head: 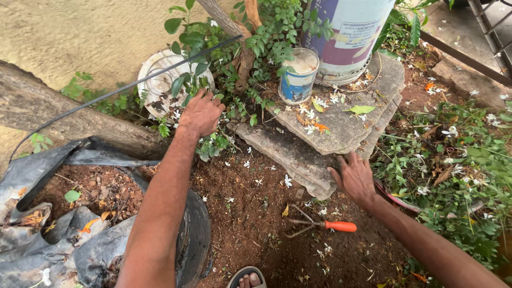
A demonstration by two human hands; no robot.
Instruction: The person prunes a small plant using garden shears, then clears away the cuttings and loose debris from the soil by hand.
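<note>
Grey stone slab [320, 138] lies far right of centre; my right hand [354, 178] rests spread on its near edge. My left hand [201, 113] reaches into leafy stems [205, 80], fingers hidden. An orange-handled hand rake [320, 224] lies nearby on soil.

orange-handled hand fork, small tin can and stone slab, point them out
hand fork [340, 226]: head view, on its orange handle
small tin can [297, 85]: head view, on its blue side
stone slab [341, 130]: head view, on its bare top

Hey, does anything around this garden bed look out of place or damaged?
Yes. The stacked grey stone slabs sit tilted and overhang bare soil, with the right hand on their edge. The white round container behind the plants, near the left hand, looks cracked and dirty.
</note>
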